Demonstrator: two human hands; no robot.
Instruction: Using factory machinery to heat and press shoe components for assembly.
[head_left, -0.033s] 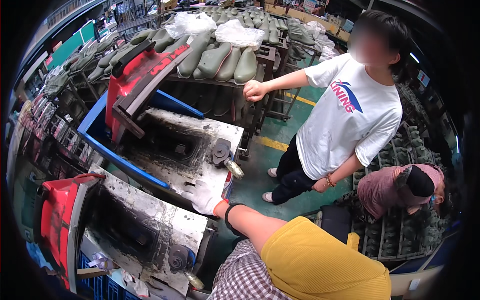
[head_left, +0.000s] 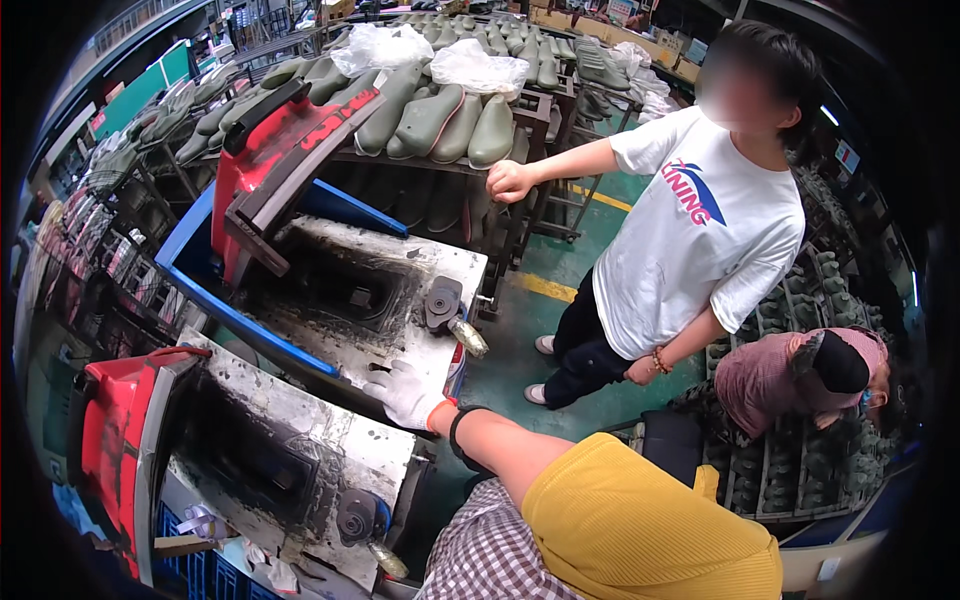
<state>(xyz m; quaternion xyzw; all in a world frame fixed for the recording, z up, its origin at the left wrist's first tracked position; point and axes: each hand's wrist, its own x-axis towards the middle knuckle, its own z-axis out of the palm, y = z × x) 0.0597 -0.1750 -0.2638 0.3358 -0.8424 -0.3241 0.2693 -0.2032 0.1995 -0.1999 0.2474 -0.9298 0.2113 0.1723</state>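
Observation:
My right hand (head_left: 403, 395), in a white glove, lies open with fingers apart on the front corner of a worn metal plate (head_left: 425, 345). That plate tops a machine whose dark recess (head_left: 355, 292) is bare of shoes, and its red hinged lid (head_left: 265, 150) stands raised. A grey round clamp (head_left: 443, 303) with a wrapped handle (head_left: 468, 338) is fixed beyond my hand. Nearer sits a second machine with a raised red lid (head_left: 118, 450), a smudged plate (head_left: 385, 450) and a similar clamp (head_left: 357, 515). My left hand is out of view.
Racks of olive-green shoes (head_left: 430, 125) and clear plastic bags (head_left: 480, 68) stand behind the machines. A person in a white T-shirt (head_left: 690, 230) stands beyond, one hand at the rack. Another person in pink (head_left: 770, 385) bends over racks at right. A blue frame (head_left: 265, 330) edges the far machine.

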